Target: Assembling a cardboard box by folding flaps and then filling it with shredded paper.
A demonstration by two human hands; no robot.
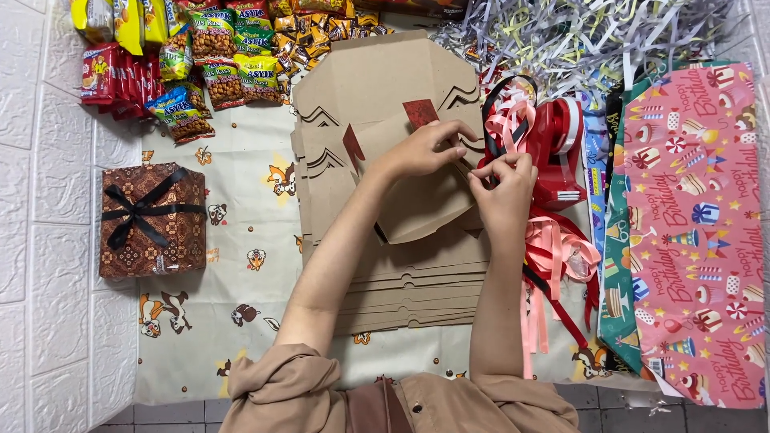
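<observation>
Cardboard box blank (417, 204) long axis toward upper right; left hand (425, 148), right hand (504, 188) fingers pinching its edge.

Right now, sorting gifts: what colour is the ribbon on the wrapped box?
Black ribbon, seen in the head view.

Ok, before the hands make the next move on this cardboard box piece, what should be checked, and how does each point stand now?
1. Left hand has hold of the folded cardboard piece: ok, its fingers rest on the upper edge.
2. Right hand is at the same edge: ok, fingertips pinched there; whether it holds tape cannot tell.
3. Red tape dispenser within reach: ok, just beside the right hand.
4. Stack of flat cardboard blanks lies steady under the piece: ok.
5. Ribbons kept off the work: not ok, loops lie against the right hand.
6. Finished wrapped box out of the way: ok, apart on the left.
</observation>
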